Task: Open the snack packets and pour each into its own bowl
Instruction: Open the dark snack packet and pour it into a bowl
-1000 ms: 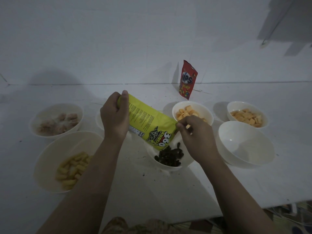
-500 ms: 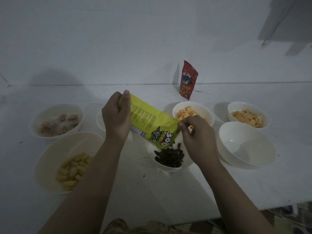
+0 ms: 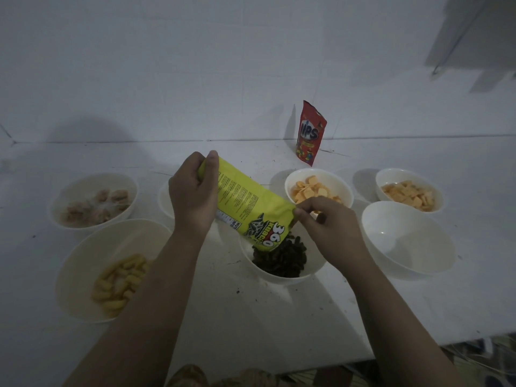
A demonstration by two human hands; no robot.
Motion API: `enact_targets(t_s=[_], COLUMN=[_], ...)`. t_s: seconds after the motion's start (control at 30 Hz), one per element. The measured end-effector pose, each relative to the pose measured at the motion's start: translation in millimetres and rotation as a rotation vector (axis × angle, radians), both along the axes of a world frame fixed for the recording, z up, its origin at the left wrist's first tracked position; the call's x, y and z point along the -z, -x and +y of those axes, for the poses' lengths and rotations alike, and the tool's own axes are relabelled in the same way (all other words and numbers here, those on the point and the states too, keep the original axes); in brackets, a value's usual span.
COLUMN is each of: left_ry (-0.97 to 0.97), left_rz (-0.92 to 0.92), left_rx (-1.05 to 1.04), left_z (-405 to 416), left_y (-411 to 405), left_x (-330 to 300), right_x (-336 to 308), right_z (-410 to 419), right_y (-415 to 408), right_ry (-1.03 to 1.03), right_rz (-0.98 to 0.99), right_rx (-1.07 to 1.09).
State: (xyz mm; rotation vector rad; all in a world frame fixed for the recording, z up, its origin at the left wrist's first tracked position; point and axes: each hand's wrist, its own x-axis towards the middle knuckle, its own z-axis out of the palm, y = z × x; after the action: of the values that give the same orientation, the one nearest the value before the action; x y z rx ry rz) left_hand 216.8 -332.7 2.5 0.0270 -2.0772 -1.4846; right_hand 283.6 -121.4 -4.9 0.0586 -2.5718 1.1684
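Nearest: bowl of yellow puffs (image 3: 83, 277) sitting front-left on the white tabletop (image 3: 251, 317). Centre: yellow packet (image 3: 251, 208) tilting mouth-down over the bowl of dark seeds (image 3: 282, 261). Left hand (image 3: 194, 196) gripping the packet's raised end, fingers curled round it; right hand (image 3: 326, 227) pinching the lower corner near the opening. Empty bowl (image 3: 407, 238) sitting right. Far: red packet (image 3: 310, 134) standing upright by the wall.

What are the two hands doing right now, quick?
Left hand: grips the bottom end of the tilted yellow snack packet.
Right hand: pinches the packet's open end above the bowl of dark seeds.
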Motion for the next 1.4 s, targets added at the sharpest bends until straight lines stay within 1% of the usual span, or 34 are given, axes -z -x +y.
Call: enact_targets(t_s=[0.1,0.2,0.27,0.73,0.83,0.93,1.17,1.4], left_ry=[-0.011,0.001,0.000,0.028,0.052,0.052,0.059,0.087], left_rz=[-0.001,-0.003,-0.008,0.033,0.046,0.047,0.037,0.052], left_rx=[0.007,-0.004,0.003,0.016,0.007,0.003,0.016,0.031], left_z=[2,2,2,2,2,1,2,5], left_y=[1,0,0,-1,-1,-1,-1,-3], left_x=[0,-2,-2,-7,-10,-10,-9,-11], right_x=[1,1,2,1,-1,-1,-1,-2], right_z=[1,3,5,4,5,4,4,3], right_y=[0,1,1,-2,-2,-2,-1,0], right_ry=[0.054,0.123,0.174,0.031,0.011,-0.005,-0.036,-0.041], right_rz=[0.025,-0.053,-0.047,0.055,0.018,0.030,0.008,0.075], right_rx=[0.033,0.008,0.027,0.005,-0.020,0.013,0.014,0.064])
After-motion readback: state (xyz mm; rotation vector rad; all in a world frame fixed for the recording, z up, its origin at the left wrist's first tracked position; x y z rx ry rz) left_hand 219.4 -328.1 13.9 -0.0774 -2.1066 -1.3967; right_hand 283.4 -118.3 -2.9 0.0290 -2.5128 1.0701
